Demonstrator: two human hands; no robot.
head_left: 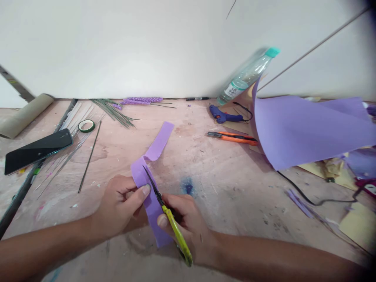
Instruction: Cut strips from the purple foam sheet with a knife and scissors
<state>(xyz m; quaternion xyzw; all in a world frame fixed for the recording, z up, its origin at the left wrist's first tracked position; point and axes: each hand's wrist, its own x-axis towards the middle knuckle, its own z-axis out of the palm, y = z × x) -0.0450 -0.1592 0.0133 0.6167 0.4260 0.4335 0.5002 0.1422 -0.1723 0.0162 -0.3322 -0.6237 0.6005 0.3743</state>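
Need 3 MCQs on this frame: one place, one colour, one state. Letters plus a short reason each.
1. Where does the phone lie?
A. far left of the table
B. beside the glue gun
C. under the purple sheet

2. What colour are the scissors' handles?
A. orange
B. yellow-green
C. blue

3. How is the purple strip held?
A. lying untouched
B. pinched by the left hand
C. rolled up tight

Answers:
1 A, it rests by the table's left edge.
2 B, the handles in the right hand are yellow-green.
3 B, thumb and fingers pinch it.
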